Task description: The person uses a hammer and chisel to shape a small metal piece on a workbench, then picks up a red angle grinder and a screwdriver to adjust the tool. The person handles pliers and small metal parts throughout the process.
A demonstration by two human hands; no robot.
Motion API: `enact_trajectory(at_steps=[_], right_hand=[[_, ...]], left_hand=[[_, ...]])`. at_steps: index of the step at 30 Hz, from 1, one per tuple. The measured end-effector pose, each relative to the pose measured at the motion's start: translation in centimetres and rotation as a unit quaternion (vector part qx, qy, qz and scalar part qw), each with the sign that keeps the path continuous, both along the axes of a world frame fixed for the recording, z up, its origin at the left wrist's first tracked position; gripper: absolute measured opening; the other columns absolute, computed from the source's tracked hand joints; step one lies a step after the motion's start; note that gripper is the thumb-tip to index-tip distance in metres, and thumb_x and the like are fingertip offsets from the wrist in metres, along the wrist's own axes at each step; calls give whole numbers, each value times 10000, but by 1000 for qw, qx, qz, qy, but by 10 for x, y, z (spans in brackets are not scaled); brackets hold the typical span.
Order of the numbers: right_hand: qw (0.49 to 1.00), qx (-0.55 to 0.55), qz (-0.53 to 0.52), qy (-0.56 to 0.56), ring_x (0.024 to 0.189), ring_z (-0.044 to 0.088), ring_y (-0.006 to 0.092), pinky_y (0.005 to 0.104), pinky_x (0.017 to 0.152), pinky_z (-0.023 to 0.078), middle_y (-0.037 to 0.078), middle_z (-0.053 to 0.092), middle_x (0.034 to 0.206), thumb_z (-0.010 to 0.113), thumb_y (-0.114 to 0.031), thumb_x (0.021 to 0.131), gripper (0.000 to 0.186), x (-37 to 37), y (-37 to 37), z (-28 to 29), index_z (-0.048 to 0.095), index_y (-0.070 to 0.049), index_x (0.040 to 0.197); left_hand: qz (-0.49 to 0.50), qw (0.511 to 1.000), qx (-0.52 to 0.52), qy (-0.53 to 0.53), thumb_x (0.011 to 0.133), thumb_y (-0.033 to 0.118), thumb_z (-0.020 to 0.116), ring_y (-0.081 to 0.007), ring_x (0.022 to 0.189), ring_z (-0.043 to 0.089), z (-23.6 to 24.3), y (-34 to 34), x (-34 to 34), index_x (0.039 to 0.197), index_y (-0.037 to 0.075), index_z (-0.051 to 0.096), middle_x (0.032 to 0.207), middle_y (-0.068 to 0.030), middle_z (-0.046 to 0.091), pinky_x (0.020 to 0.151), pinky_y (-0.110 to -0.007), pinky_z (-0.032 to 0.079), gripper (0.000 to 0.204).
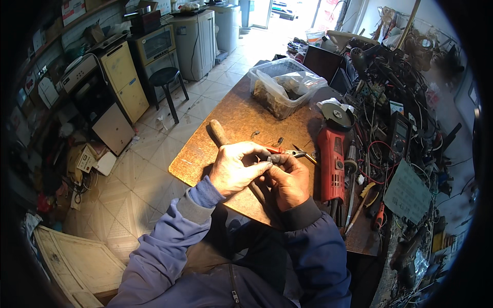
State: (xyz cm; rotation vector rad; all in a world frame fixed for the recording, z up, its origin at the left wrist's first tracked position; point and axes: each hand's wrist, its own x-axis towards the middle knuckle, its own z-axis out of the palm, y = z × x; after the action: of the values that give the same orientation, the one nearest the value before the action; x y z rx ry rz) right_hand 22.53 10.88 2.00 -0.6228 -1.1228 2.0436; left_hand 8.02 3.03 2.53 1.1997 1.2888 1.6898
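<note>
My left hand [233,167] and my right hand [290,179] meet above the wooden table. Thumbs and fingertips of both pinch a small grey piece [270,159], too small and too covered to tell its kind. Just behind the fingers lie pliers [296,153] with red handles, partly hidden by my hands. A wooden tool handle [219,132] sticks out beyond my left hand; its other end is hidden. Right of my right hand rests a red angle grinder [332,164], its disc toward the far side. Small dark bits [280,140] are scattered on the tabletop.
A clear plastic box [286,92] with bagged contents stands on the table's [197,154] far part. Along the right are piled cables, a multimeter [400,131], a green card [408,191] and a red-handled screwdriver [379,216]. A black stool [165,78] stands on the tiled floor.
</note>
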Motion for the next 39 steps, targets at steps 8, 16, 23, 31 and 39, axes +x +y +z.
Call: enact_trajectory(at_steps=[8,16,23,31,39], right_hand=[[1000,18,4,-8,772,708,169,300,705,609,113,734,991,695,51,951,174,0,0,-2,656,54,1120],[998,63,-23,-18,751,714,149,265,661,577,108,760,957,719,-8,965,200,-2,-1,-4,693,70,1148],[999,29,-18,6,734,704,146,268,646,578,119,751,958,707,-21,979,198,0,-2,0,687,77,1150],[1000,19,-5,8,779,702,140,275,696,595,103,737,969,676,-18,999,181,1,-2,1,681,77,1153],[999,31,12,17,817,697,136,277,723,598,100,729,994,660,-15,1011,184,1,-2,-3,670,69,1175]], left_hand=[[45,998,21,27,937,-43,746,-106,771,716,2,0,2,1066,-51,744,904,-66,748,684,-240,592,130],[88,991,69,67,941,-34,750,-96,815,711,-5,2,-1,1070,-44,772,926,-62,763,716,-235,583,131],[70,994,66,49,938,-35,744,-101,820,715,-4,1,0,1089,-44,779,957,-73,770,717,-237,593,155],[77,992,61,84,947,-36,739,-102,782,729,-9,3,-3,1053,-51,753,913,-68,760,706,-241,609,107],[50,998,39,0,935,-42,739,-105,763,740,-5,-3,1,1010,-46,742,901,-66,761,676,-251,610,75]])
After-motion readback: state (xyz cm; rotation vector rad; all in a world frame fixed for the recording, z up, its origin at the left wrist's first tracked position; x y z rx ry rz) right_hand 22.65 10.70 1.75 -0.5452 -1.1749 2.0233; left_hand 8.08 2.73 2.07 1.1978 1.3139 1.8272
